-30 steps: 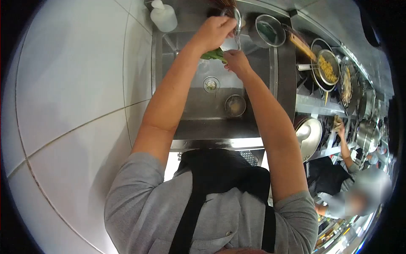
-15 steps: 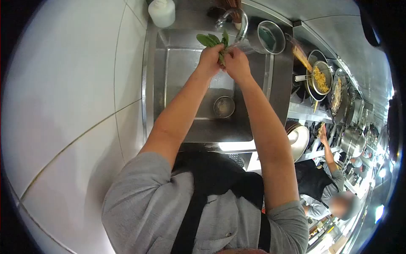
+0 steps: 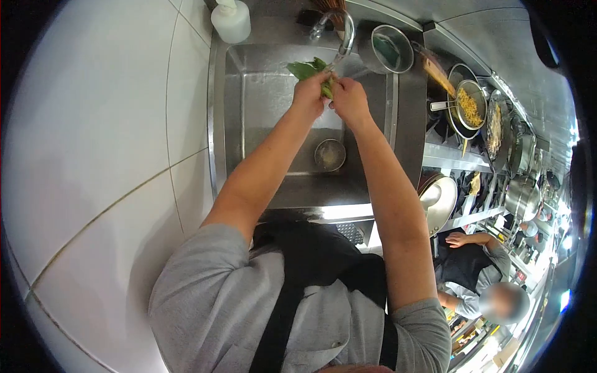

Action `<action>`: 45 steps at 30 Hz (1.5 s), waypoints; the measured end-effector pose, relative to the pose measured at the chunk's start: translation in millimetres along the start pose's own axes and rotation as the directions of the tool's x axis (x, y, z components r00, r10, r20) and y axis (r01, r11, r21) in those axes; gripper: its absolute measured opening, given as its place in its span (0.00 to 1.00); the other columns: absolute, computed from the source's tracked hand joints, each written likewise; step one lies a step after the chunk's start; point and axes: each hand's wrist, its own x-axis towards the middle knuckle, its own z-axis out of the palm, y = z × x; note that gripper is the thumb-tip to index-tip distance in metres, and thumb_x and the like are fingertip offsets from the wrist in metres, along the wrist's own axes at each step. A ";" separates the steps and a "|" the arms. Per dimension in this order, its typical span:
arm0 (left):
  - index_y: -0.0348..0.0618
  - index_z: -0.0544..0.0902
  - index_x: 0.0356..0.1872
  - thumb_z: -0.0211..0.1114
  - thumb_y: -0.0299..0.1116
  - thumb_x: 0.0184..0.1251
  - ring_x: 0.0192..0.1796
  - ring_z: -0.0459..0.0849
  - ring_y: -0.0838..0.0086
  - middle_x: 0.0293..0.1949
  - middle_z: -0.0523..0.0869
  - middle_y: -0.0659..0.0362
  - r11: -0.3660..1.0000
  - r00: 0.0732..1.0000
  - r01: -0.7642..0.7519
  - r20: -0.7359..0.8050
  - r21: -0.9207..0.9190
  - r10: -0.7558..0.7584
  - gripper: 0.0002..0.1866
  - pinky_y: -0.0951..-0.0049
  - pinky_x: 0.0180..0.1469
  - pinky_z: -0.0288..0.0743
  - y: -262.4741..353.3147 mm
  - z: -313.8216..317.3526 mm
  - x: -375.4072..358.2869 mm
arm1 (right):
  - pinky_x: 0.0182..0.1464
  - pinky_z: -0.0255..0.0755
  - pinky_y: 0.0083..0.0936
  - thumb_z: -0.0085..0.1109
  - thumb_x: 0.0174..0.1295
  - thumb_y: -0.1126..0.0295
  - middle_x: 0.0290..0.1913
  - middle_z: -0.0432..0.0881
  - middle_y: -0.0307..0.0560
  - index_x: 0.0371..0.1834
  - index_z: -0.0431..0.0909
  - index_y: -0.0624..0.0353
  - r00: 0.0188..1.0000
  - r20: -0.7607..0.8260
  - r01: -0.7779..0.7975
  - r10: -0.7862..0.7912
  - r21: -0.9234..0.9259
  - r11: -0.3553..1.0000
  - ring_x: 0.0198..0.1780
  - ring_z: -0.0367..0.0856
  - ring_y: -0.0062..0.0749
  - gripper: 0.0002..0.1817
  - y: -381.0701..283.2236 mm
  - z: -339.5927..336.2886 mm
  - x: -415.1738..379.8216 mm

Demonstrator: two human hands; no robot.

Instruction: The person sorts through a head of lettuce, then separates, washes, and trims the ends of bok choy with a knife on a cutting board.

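Observation:
Green leaves (image 3: 302,69) are held in both hands over the steel sink (image 3: 264,133). My left hand (image 3: 309,94) has its fingers wrapped round the stems, and the leaves stick out above and to its left. Close beside it on the right, my right hand (image 3: 349,98) is closed on the same bunch. Water runs from the curved faucet (image 3: 348,34) onto the leaves, just above my hands. Below them, a round drain strainer (image 3: 329,155) lies at the sink's bottom.
A white bottle (image 3: 231,22) stands at the sink's upper left corner. A metal container (image 3: 390,50) is right of the faucet. Farther right are a strainer of yellow food (image 3: 470,107), pans and a co-worker (image 3: 476,267). A tiled wall (image 3: 106,137) borders the left.
The leaves now lie under the running water and look wet and more bunched. The co-worker's raised arm has come down to the body. The view has shifted slightly.

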 end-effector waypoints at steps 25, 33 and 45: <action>0.38 0.81 0.70 0.67 0.68 0.86 0.64 0.88 0.58 0.63 0.86 0.46 0.998 0.997 0.035 -0.066 0.055 -0.032 0.39 0.52 0.67 0.90 33.6 -12.9 -17.1 | 0.59 0.85 0.51 0.62 0.76 0.63 0.49 0.95 0.66 0.57 0.92 0.64 0.989 -0.030 0.141 -0.143 -0.082 0.987 0.54 0.94 0.66 0.18 7.8 -11.2 19.6; 0.32 0.78 0.67 0.69 0.22 0.84 0.58 0.94 0.55 0.59 0.91 0.45 0.993 0.989 -0.099 0.107 -0.059 0.105 0.17 0.56 0.61 0.94 21.2 -34.0 15.2 | 0.62 0.84 0.53 0.63 0.78 0.66 0.54 0.94 0.67 0.59 0.85 0.64 0.964 -0.168 0.153 -0.205 -0.278 0.948 0.58 0.93 0.67 0.15 -24.8 -8.1 15.8; 0.39 0.82 0.63 0.74 0.35 0.84 0.55 0.94 0.60 0.58 0.91 0.51 0.956 0.958 -0.287 0.039 0.053 0.285 0.16 0.56 0.58 0.92 56.4 -9.4 -39.8 | 0.44 0.84 0.30 0.59 0.88 0.66 0.55 0.90 0.43 0.69 0.81 0.63 0.995 -0.078 -0.012 0.061 0.518 0.855 0.47 0.88 0.28 0.16 5.5 20.4 12.6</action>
